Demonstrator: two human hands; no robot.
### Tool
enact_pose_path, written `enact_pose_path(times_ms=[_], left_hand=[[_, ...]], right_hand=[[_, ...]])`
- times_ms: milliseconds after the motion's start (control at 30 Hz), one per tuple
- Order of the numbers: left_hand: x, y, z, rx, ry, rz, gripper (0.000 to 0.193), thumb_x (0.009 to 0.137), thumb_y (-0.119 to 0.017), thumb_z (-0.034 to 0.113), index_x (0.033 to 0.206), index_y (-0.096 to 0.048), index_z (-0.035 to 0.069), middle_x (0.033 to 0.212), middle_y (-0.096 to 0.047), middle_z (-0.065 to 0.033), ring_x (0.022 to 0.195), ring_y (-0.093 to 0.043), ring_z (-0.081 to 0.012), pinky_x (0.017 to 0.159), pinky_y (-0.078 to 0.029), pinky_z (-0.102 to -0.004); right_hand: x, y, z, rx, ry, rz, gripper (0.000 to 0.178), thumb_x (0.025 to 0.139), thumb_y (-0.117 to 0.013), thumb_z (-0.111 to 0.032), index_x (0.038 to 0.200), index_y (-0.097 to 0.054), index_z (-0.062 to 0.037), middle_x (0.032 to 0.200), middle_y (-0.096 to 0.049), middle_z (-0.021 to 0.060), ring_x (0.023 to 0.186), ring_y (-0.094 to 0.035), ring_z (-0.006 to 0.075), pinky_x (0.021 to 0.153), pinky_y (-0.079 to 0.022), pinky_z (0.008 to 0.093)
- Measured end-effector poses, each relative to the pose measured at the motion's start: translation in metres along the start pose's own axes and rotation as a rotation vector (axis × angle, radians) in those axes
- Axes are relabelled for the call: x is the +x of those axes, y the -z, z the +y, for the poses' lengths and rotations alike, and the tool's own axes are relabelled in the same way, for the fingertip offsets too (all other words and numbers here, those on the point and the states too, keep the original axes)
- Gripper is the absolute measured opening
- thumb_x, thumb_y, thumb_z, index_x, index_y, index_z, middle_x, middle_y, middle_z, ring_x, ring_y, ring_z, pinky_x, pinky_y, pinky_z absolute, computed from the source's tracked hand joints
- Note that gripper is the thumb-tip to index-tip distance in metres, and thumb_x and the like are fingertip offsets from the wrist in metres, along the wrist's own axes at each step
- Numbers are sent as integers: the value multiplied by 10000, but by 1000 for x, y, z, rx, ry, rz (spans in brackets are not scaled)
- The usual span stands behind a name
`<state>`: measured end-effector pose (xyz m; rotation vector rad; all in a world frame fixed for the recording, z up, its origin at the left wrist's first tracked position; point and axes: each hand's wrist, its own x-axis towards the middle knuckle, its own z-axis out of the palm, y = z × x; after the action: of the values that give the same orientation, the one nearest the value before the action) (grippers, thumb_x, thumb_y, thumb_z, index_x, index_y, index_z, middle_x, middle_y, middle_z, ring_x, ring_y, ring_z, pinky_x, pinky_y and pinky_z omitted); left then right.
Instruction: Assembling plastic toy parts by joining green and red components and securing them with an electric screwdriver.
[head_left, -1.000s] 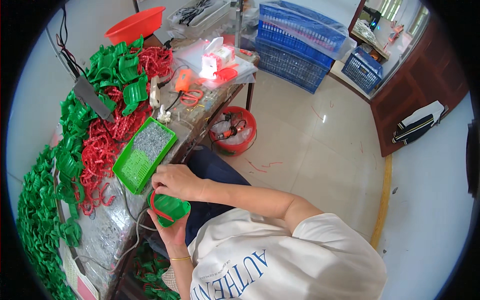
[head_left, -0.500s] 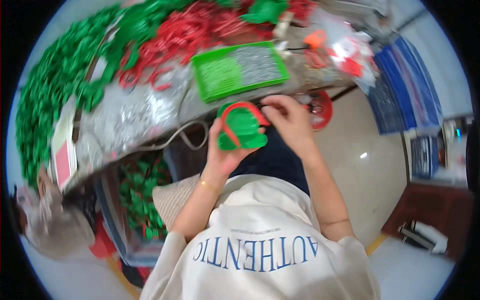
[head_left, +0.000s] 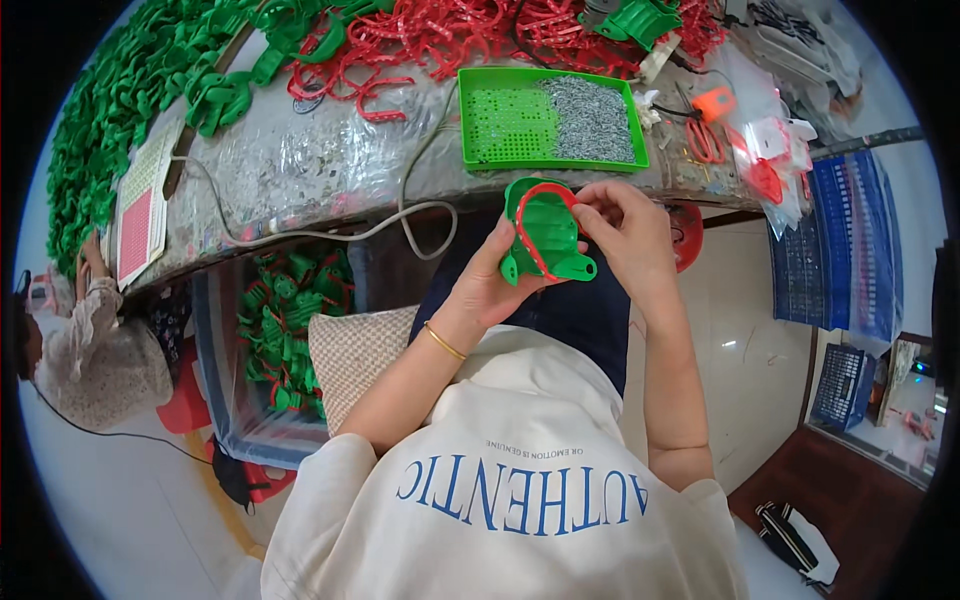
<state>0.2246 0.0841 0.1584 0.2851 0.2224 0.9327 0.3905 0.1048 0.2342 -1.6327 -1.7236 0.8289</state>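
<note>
My left hand [head_left: 483,282] is closed around a green plastic part [head_left: 562,238], a curved shell with flared tabs, held above my lap. A curved red plastic strip [head_left: 527,225] arches over the shell's opening. At the shell's upper right, the thumb and fingertips of my right hand [head_left: 635,240] pinch an end of this strip. Those fingertips partly hide what lies between them. Just beyond my hands, at the table's front edge, sits a shallow green tray [head_left: 555,165] holding many small metal pieces [head_left: 597,120] on its right side.
Red strips [head_left: 440,40] and green parts [head_left: 100,140] are heaped on the table [head_left: 300,170]. A grey cable [head_left: 340,236] loops over its edge. Below left stands a bin of green parts [head_left: 285,330]. Another person [head_left: 105,345] sits at far left; blue crates [head_left: 845,240] stand right.
My right hand has closed in on the strip's end at the shell's upper right. The green part appears turned, its opening facing me more. The whole view has shifted, with the tray now farther right.
</note>
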Motion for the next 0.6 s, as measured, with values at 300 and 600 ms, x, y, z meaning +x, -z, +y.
enact_pose_path(times_ms=[300, 600], left_hand=[[6, -1, 10, 183, -182, 20, 862, 784, -699, 372, 1455, -180, 217, 1285, -469, -94, 1017, -572, -230, 590, -480, -306], [14, -7, 7, 118, -200, 58, 938, 748, -759, 288, 1469, -164, 211, 1332, -431, -59, 1130, -512, -189, 809, -473, -318]], right_hand=[[13, 1, 8, 467, -166, -99, 126, 858, -610, -86, 919, -622, 24, 785, -621, -2, 684, -543, 46, 646, -444, 199], [17, -14, 25, 593, -232, -65, 133, 862, -632, -95, 939, -635, 14, 841, -635, 8, 748, -569, 49, 688, -452, 193]])
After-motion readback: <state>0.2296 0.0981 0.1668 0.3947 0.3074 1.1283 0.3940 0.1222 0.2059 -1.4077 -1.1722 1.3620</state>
